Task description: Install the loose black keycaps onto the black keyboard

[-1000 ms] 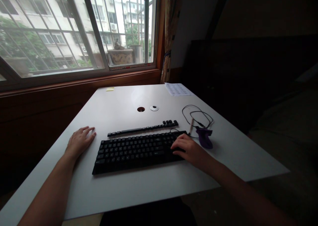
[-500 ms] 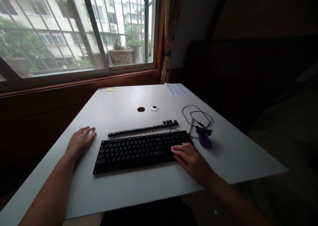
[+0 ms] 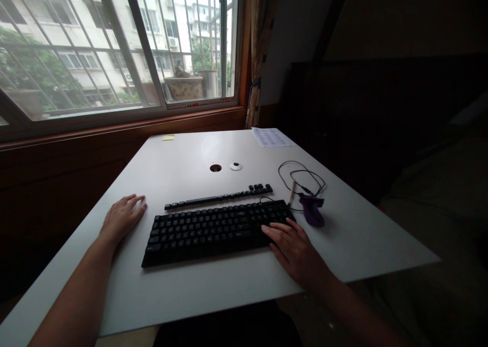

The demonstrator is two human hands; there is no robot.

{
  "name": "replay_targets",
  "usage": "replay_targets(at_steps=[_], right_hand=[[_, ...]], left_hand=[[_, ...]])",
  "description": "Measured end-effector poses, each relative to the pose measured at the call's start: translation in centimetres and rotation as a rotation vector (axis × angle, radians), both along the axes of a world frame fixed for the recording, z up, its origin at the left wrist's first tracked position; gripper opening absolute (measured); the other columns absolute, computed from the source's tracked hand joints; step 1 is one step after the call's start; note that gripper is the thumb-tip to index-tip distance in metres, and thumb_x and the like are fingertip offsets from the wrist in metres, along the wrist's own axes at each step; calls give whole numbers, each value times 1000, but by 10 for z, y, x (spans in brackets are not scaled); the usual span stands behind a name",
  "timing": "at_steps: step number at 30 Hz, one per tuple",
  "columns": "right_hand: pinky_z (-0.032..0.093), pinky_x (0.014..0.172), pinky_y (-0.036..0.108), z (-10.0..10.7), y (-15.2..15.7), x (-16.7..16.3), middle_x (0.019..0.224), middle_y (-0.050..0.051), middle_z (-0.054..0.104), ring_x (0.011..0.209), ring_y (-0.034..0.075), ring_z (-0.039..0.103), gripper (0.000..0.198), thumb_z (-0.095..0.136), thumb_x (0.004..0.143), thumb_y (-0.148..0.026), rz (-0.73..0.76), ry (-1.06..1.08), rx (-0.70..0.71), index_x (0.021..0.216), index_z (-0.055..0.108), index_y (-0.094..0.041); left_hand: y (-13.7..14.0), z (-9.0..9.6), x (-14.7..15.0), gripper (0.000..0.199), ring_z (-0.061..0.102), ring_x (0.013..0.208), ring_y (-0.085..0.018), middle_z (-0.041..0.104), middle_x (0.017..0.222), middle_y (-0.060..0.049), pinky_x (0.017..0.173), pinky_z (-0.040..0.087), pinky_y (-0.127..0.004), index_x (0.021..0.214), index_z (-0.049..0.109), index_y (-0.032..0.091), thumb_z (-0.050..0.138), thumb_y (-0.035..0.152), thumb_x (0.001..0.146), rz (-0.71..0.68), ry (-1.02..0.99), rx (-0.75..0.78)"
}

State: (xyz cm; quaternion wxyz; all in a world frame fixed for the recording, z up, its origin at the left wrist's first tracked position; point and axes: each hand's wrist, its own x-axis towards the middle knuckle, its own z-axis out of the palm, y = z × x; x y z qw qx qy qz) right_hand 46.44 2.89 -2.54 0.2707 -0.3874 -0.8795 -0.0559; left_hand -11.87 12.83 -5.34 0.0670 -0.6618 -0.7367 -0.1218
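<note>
A black keyboard (image 3: 206, 230) lies on the white table (image 3: 183, 301) in front of me. My right hand (image 3: 293, 245) rests over its near right end, fingers stretched and spread, covering some keys. Flat on the table to the left of the keyboard is my left hand (image 3: 122, 215), fingers out and holding nothing. Behind the keyboard runs a row of loose black keycaps (image 3: 217, 198), among them a long space bar. The lower edge of the keyboard, on my side, shows no keycaps.
Right of the keyboard sit a purple cloth (image 3: 313, 212), a thin light stick (image 3: 292, 192) and a looped black cable (image 3: 305, 171). Farther back are a round hole (image 3: 215, 168), its white cover (image 3: 235, 166), printed paper (image 3: 271, 137) and yellow notes (image 3: 168, 137). A barred window stands beyond.
The fingers of my right hand have spread wider over the keyboard's right end, and its thumb has shifted slightly. My left hand stays in place.
</note>
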Motion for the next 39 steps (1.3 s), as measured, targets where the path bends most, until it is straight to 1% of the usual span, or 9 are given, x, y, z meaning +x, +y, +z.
replay_targets(at_steps=[3, 6, 12, 15, 18, 24, 27, 30, 39], right_hand=[[32, 127, 60, 2, 0, -2, 136, 3, 73, 131, 24, 65, 55, 53, 101, -11, 12, -7, 7, 152, 49, -32], [31, 128, 58, 3, -1, -3, 133, 2, 74, 130, 23, 65, 50, 51, 101, -9, 21, -20, 22, 147, 54, -29], [43, 122, 55, 3, -4, -3, 140, 5, 69, 135, 25, 61, 52, 55, 100, -13, -5, 32, 59, 150, 51, -28], [43, 122, 55, 3, -4, -2, 137, 4, 72, 134, 24, 62, 52, 55, 100, -13, 0, 42, 41, 149, 52, -29], [43, 122, 55, 4, -4, -2, 141, 4, 69, 137, 25, 60, 52, 56, 99, -14, 3, 55, 33, 149, 52, -28], [40, 124, 55, 4, -4, -1, 143, 4, 69, 137, 24, 60, 51, 58, 98, -13, 13, 51, 11, 147, 55, -28], [36, 126, 56, 4, -5, 0, 143, 3, 69, 138, 24, 59, 47, 57, 98, -12, 17, 31, 14, 142, 57, -29], [33, 128, 57, 4, -5, 0, 142, 3, 69, 138, 23, 59, 47, 56, 99, -12, 9, 34, 14, 143, 55, -27], [31, 128, 58, 3, -5, -1, 142, 3, 69, 141, 23, 56, 40, 54, 98, -9, 14, 40, -10, 134, 57, -27]], left_hand=[[0, -1, -1, 72, 54, 140, -35, 58, 150, -17, 120, 39, -51, 143, 65, 19, 30, 63, 97, -14, 3, 3], [1, -2, -2, 72, 54, 140, -35, 59, 149, -17, 120, 40, -51, 142, 65, 18, 31, 62, 98, -22, 10, 6], [1, -4, -5, 69, 56, 138, -34, 60, 149, -15, 119, 41, -50, 141, 66, 20, 33, 62, 98, -37, 12, 35], [1, -4, -5, 69, 56, 137, -34, 60, 148, -14, 119, 42, -49, 141, 66, 20, 33, 62, 98, -29, 14, 35], [1, -3, -4, 69, 56, 138, -34, 60, 148, -15, 118, 42, -49, 141, 66, 20, 33, 62, 98, -24, 10, 31], [0, -3, -4, 67, 57, 137, -34, 62, 147, -13, 117, 43, -51, 140, 66, 22, 36, 62, 97, -38, 0, 46], [0, -4, -4, 65, 58, 135, -34, 62, 147, -12, 116, 44, -50, 140, 67, 23, 37, 62, 97, -26, 1, 49], [0, -4, -4, 66, 57, 136, -34, 61, 148, -13, 117, 43, -51, 140, 67, 22, 36, 61, 97, -21, 2, 44], [2, -7, -8, 67, 57, 136, -35, 61, 148, -13, 117, 43, -51, 141, 67, 22, 36, 62, 97, -37, -5, 51]])
